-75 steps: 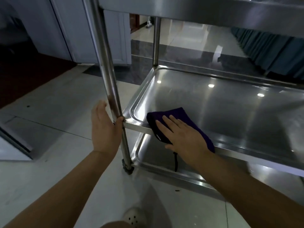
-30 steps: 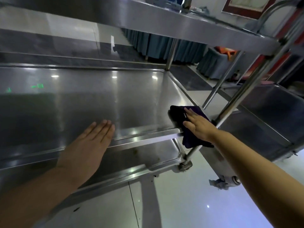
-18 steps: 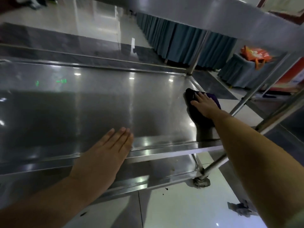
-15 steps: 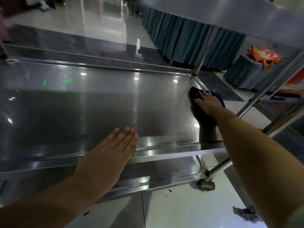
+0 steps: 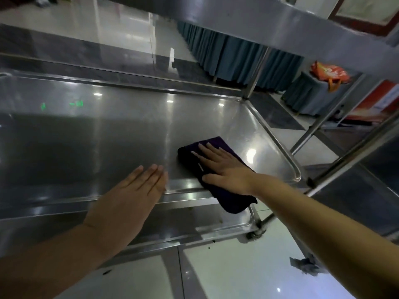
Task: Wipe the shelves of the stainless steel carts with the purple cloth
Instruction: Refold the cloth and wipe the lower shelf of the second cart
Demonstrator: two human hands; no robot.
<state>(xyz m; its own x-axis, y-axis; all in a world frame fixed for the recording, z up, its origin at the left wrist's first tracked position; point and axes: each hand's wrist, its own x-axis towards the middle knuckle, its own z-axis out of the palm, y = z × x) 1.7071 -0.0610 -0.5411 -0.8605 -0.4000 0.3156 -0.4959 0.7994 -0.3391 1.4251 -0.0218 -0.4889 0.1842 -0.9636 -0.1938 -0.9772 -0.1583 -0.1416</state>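
The purple cloth (image 5: 224, 195) lies folded on the middle shelf (image 5: 108, 134) of the stainless steel cart, near its front right corner, with one end hanging over the front rim. My right hand (image 5: 224, 167) presses flat on the cloth, fingers spread. My left hand (image 5: 133, 195) rests flat and open on the shelf's front edge, left of the cloth, holding nothing. The cart's top shelf (image 5: 269, 22) runs overhead and the bottom shelf (image 5: 183, 225) shows below.
A second steel cart (image 5: 371, 160) stands close on the right. Upright posts (image 5: 254, 74) rise at the shelf corners. Blue skirted tables (image 5: 237, 55) and an orange bag (image 5: 328, 72) sit behind. A caster (image 5: 257, 233) rests on the glossy tiled floor.
My right hand has dragged the cloth from the far right edge back toward the front and left. My left hand has stayed on the front rim.
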